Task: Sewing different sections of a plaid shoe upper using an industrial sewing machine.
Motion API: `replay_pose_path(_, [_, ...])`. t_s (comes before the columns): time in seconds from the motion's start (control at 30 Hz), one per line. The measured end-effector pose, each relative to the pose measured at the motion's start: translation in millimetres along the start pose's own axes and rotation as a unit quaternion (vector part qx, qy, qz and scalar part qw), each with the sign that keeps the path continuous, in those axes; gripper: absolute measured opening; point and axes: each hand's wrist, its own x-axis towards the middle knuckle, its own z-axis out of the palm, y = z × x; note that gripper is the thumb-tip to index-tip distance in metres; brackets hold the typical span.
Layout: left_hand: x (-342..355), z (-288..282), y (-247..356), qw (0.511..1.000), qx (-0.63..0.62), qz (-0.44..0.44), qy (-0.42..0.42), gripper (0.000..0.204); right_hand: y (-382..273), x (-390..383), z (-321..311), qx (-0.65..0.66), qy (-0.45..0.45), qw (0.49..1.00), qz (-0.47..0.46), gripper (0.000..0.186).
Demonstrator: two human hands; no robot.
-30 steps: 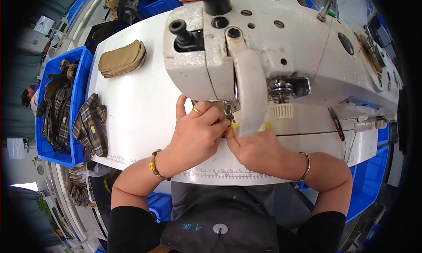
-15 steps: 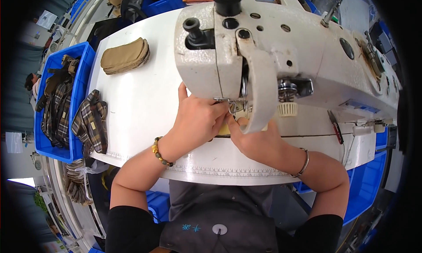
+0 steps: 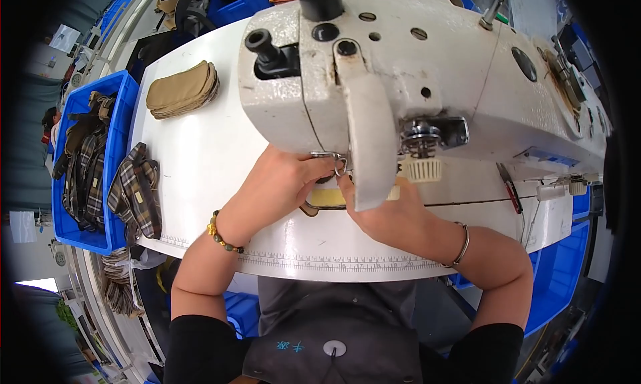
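Note:
Under the head of a white sewing machine (image 3: 294, 110), both my hands meet close to the needle area. My left hand (image 3: 284, 183) is closed, its thumb and forefinger pinched near the metal presser parts (image 3: 339, 162). My right hand (image 3: 390, 214) is bent in from the other side, its fingers drawn together and partly behind the machine's white curved lever (image 3: 372, 130). A bit of dark material shows between the fingertips, too small to name. Below it lie a yellow strip (image 3: 327, 197) and the edge of a tan piece (image 3: 308, 210).
A stack of tan fabric pieces (image 3: 181, 90) lies at the table's far left. Beside it stands a blue bin (image 3: 123, 163) of plaid straps and cloth, with a plaid piece (image 3: 137, 190) against its side. Red-handled snips (image 3: 511, 189) lie right; a ruler strip (image 3: 347, 266) follows the front edge.
The view has shifted slightly, with the machine head further left in the picture. My hands are a little farther apart, and more of the yellow strip shows between them.

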Motion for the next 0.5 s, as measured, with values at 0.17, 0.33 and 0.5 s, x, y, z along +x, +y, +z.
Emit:
replay_pose_path(0.17, [0.1, 0.5, 5.8, 0.998, -0.013, -0.046, -0.029, 0.024, -0.8, -0.5, -1.4, -0.006, -0.009, 1.0, 0.0, 0.043])
replay_pose_path(0.33, [-4.0, 5.5, -0.1, 0.997, 0.069, 0.008, -0.042, 0.028, -1.7, -0.9, -1.0, -0.019, -0.011, 1.0, -0.002, 0.044])
replay_pose_path(0.5, [-5.7, 7.5, -1.6, 0.994, 0.091, 0.014, -0.055, 0.031, 0.0, -1.9, 0.3, -0.021, -0.014, 1.0, -0.013, 0.044])
